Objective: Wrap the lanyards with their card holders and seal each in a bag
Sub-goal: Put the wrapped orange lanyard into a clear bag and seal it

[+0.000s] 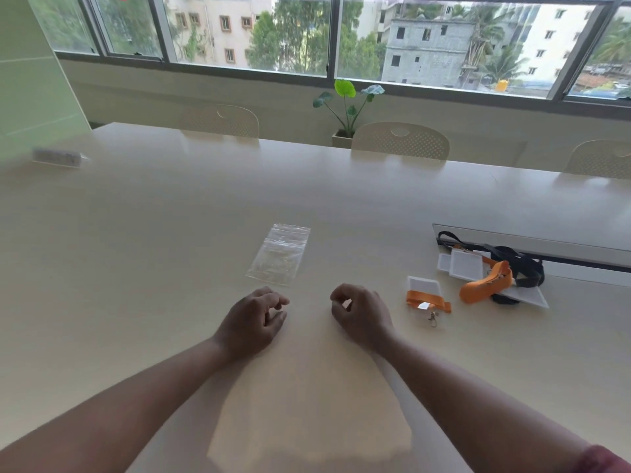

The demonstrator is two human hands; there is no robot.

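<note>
Both hands are rested on the bench [170, 216], fingers loosely curled, nothing held: the left hand [252, 319] and the right hand [362, 315] lie near each other. A clear zip bag [280, 254] is laid flat just beyond them. To the right, a wrapped orange lanyard [428, 300] is seen beside a pile of lanyards and card holders [491, 268].

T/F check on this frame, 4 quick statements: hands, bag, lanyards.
1. Both hands hold nothing. True: the left hand and right hand rest loosely curled on the table.
2. The clear bag already holds a lanyard. False: it lies flat, with no lanyard in it.
3. The wrapped orange lanyard lies right of the right hand. True.
4. The lanyard pile is all orange. False: it has black straps too.
</note>
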